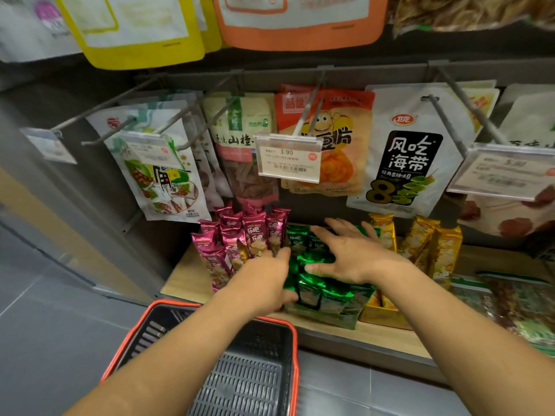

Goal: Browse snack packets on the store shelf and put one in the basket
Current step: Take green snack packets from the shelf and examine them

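On the low wooden shelf (387, 333) stand three groups of snack packets: magenta packets (240, 235) at the left, green packets (327, 291) in the middle, gold packets (432, 244) at the right. My left hand (264, 280) reaches between the magenta and green groups, its thumb and fingers around the left side of the green packets. Spread flat, fingers apart, my right hand (351, 253) rests on top of the green packets. The dark basket (279, 352) with a red rim stands on the floor below the shelf edge, under my left forearm; nothing shows inside it.
Hanging bags fill the pegs above: a white seaweed bag (411, 151), an orange bean-chip bag (339, 139), a hawthorn bag (240, 136). Price tags (288, 159) stick out on metal hooks at hand height. More clear bags (516, 301) lie at the shelf's right end. Grey floor tiles lie to the left.
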`<state>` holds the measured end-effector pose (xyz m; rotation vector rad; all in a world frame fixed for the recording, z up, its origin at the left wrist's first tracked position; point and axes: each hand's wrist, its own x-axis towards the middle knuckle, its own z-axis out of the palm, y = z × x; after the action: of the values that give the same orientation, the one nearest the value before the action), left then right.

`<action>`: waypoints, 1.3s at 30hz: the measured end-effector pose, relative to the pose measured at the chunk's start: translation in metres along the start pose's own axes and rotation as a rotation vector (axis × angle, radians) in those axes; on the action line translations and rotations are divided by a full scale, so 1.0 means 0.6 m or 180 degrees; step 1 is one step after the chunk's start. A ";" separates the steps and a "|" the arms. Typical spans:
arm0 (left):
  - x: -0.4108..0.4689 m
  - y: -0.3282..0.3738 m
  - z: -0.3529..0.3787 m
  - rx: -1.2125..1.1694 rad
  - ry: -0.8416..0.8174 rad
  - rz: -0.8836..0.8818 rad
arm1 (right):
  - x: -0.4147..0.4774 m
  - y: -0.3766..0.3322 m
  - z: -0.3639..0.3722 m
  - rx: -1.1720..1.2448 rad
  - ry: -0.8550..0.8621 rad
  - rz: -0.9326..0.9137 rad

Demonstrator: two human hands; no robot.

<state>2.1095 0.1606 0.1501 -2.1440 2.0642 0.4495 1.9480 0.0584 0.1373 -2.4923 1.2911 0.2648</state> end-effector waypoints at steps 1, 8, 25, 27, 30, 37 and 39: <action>0.008 -0.006 0.000 -0.0108 0.0316 0.0013 | -0.002 0.002 -0.001 0.0082 -0.0034 0.0000; 0.056 -0.003 0.002 -0.0262 0.0806 0.0182 | -0.012 -0.001 0.010 0.0183 0.0241 -0.0192; 0.021 -0.014 -0.021 -0.0208 0.0064 0.0305 | -0.095 0.039 0.007 -0.0177 0.0344 -0.0017; 0.017 -0.002 -0.009 0.0012 0.0422 0.0205 | -0.100 0.039 0.016 -0.0174 0.0453 0.0059; 0.015 0.003 -0.001 0.0053 0.0636 0.0086 | -0.108 0.030 0.016 -0.0258 0.0506 0.0165; -0.005 -0.047 -0.047 -0.0615 0.0820 0.0328 | -0.129 -0.030 -0.038 -0.0199 0.1097 -0.0553; -0.012 -0.075 -0.064 -0.0855 0.1398 0.0043 | -0.133 -0.058 -0.041 -0.0141 0.1251 -0.0919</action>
<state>2.1586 0.1586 0.1838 -2.5791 2.3549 0.2890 1.9312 0.1290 0.1918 -2.8201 1.0372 -0.2805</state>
